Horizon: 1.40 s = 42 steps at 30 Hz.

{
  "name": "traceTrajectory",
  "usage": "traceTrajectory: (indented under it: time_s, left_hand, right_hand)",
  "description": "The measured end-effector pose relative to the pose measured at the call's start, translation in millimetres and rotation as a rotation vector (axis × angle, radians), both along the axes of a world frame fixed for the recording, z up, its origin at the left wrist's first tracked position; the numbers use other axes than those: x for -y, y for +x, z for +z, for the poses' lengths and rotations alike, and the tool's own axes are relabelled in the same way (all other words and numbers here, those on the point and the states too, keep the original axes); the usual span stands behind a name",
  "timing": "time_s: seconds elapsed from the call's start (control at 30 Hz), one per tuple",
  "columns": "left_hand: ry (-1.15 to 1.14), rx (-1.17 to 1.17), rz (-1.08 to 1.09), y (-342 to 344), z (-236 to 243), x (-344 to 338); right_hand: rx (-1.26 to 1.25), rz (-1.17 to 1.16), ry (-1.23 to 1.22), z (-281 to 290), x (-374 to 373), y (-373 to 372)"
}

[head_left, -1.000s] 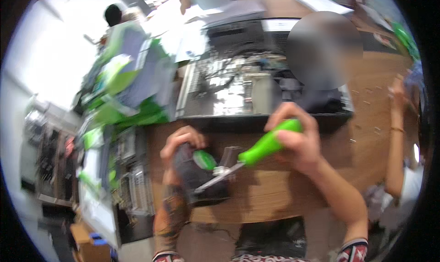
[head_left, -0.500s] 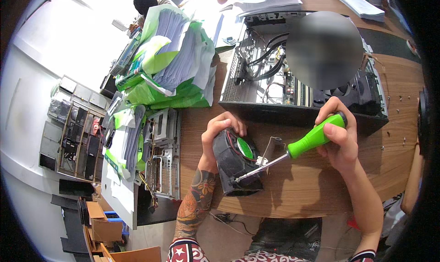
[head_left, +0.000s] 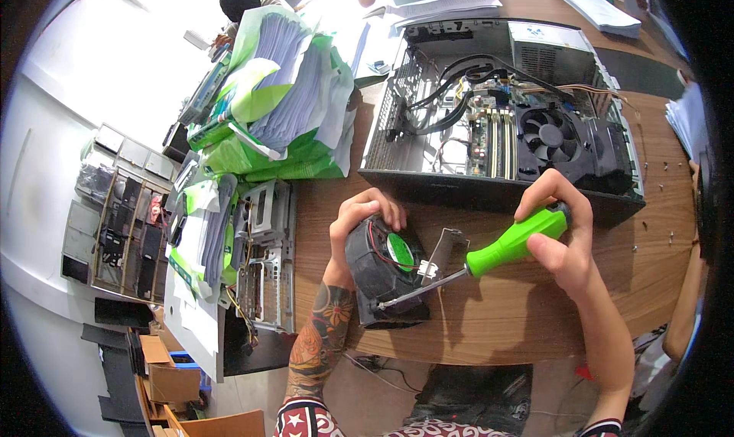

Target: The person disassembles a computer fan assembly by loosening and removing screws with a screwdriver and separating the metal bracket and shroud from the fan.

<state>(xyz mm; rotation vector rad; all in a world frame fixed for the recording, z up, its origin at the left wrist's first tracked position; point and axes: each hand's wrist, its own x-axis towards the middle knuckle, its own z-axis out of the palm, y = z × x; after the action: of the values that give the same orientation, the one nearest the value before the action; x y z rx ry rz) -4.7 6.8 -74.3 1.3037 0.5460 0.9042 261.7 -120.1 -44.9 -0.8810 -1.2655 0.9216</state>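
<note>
A brown wood-grain table point(head_left: 497, 330) fills the middle, its near edge curved. On its far side lies an open computer case point(head_left: 436, 186), with cables and a black cooling fan point(head_left: 552, 133) inside. Loose screws point(head_left: 644, 224) lie to the right, and a paper stack point(head_left: 592, 10) stands at the far right. To the left, papers in green wrapping point(head_left: 298, 77) sit beyond a bare metal chassis point(head_left: 265, 238). Farther left are a white wall point(head_left: 42, 154) and, low down, cardboard boxes point(head_left: 174, 387).

The black fan unit point(head_left: 375, 272) is near the table's near edge, before the case. Its boxy, tilted housing looks dull and dusty, with a round green label, red and black wires and a white connector point(head_left: 428, 269). The left hand point(head_left: 359, 217) has its fingers curled over the unit's far side, gripping it. The right hand point(head_left: 562, 246) closes its fingers round the green handle of a screwdriver point(head_left: 508, 242), whose tip meets the housing's near left part.
</note>
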Motion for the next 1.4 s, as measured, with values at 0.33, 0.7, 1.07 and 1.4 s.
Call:
traceTrajectory:
  time_s: [0.33, 0.7, 1.07, 1.4]
  left_hand:
    - [-0.03, 0.031, -0.02, 1.6, -3.0, -2.2]
    - [-0.024, 0.049, -0.028, -1.8, -4.7, -3.4]
    - [-0.026, 0.061, -0.037, -3.1, -8.1, -7.0]
    - [0.002, 0.057, -0.052, -1.0, -4.5, -4.8]
  right_hand:
    - [-0.042, 0.097, 0.139, -9.6, -6.6, -0.4]
    - [0.168, 0.076, 0.029, 1.3, -0.2, 5.5]
    - [0.129, 0.049, 0.309, -0.9, -9.7, -1.4]
    - [0.327, 0.013, 0.149, 9.1, 4.3, 3.0]
